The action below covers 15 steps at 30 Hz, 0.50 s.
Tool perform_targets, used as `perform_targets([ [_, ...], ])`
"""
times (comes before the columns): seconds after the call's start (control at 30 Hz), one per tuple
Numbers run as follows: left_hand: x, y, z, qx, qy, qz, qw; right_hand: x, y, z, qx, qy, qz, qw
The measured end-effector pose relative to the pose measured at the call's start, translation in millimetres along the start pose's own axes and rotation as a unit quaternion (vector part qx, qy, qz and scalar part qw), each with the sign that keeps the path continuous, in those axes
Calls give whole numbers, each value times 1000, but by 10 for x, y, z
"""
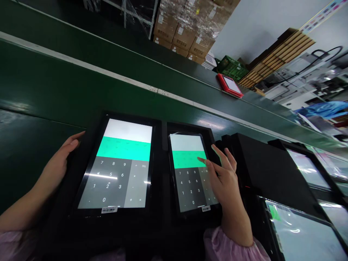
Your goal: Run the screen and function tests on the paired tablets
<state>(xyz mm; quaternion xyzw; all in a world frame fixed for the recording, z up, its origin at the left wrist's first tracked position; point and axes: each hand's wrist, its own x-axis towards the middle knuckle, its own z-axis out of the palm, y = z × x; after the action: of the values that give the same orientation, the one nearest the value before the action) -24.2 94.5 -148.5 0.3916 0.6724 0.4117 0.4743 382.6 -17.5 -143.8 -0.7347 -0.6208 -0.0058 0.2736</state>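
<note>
Two tablets lie side by side in a black tray, both lit with a calculator keypad under a green band. The larger left tablet has a barcode label at its lower edge. My left hand grips the tray's left side, its fingers partly hidden by the rim. Over the smaller right tablet, my right hand has its fingers spread. Its index fingertip is at the green band, and the hand covers part of the keypad's right side.
More lit tablets, one of them close by, sit in black holders to the right, beside a black box. A green conveyor surface runs behind the tray. Beyond it are a red-framed tablet, a green crate and stacked cartons.
</note>
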Motion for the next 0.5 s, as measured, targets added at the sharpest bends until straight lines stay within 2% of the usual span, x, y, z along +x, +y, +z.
perform_targets([
  [0.13, 8, -17, -18, -14, -8, -24, 1000, -1, 45, 6, -25, 60, 35, 997],
  [0.2, 10, -15, -13, -22, -5, -24, 999, -5, 13, -4, -16, 56, 31, 998],
  [0.37, 3, -8, -11, -30, 6, -28, 999, -12, -83, -15, 25, -7, -12, 1000],
  [0.5, 11, -10, -25, -29, 4, -37, 999, -12, -26, 9, -4, 43, 34, 998],
])
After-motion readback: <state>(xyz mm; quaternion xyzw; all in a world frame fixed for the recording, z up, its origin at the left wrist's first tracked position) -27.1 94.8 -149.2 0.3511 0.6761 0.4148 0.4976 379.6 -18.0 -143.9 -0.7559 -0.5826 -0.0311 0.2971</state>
